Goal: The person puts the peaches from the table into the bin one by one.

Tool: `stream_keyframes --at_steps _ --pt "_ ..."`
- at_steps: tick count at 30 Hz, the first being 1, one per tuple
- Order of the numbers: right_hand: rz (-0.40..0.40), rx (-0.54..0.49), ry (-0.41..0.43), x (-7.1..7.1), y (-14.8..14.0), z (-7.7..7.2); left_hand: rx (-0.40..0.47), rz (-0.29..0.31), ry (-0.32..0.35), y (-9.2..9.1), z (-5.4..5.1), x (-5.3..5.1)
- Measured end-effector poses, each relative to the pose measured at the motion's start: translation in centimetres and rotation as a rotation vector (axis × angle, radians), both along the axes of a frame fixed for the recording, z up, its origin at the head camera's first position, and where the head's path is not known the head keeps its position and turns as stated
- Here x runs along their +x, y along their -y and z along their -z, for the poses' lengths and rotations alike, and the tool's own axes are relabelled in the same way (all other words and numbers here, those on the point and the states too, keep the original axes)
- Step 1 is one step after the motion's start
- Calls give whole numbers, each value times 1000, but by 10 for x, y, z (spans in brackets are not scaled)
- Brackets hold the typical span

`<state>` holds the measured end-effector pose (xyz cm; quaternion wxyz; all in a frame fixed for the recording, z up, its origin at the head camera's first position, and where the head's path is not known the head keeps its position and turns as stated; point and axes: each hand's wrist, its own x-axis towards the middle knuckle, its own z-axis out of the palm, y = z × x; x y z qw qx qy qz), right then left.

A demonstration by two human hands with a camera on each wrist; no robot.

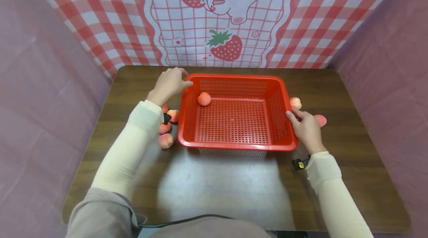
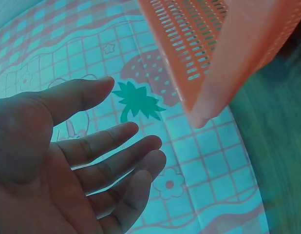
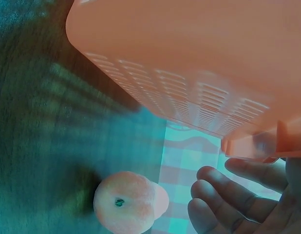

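A red plastic basket [image 1: 234, 148] holds one peach [image 1: 204, 99] near its left end. At the basket's far left corner is my left hand [image 1: 169, 84], thumb beside the rim. The left wrist view shows this hand [image 2: 92, 161] with spread, slightly bent fingers and a gap between it and the basket [image 2: 233, 58]. My right hand [image 1: 305, 128] grips the right rim, thumb on top. From below, in the right wrist view, the fingers of that hand [image 3: 243, 195] lie under the rim of the basket [image 3: 189, 48]; its thumb is mostly hidden.
Several peaches [image 1: 166, 141] lie on the wooden table [image 1: 354, 178] left of the basket, partly behind the left wrist. Two more, a pale one [image 1: 295, 103] and a pinker one [image 1: 321, 120], are by the right hand. A checked strawberry cloth [image 1: 127, 18] hangs behind the table.
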<state>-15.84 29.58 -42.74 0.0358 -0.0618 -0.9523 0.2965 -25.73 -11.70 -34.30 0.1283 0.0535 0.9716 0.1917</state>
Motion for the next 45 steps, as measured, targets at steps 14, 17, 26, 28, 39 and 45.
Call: stream_keyframes --at_steps 14,17,26,28,39,45 --pt "21 -9 51 -1 -2 -1 9 -30 -16 12 6 0" --pt "9 -12 53 -2 -2 -2 -2 -46 -9 17 10 0" --pt "-3 -10 43 -3 -3 -2 -25 -62 -17 33 23 2" --pt "-6 -11 42 -4 -2 -1 -24 -66 -16 37 26 2" --pt "2 -28 88 1 -1 0 -69 -61 14 50 49 5" --pt "8 -18 93 0 -1 0 -86 -66 42 55 55 7"
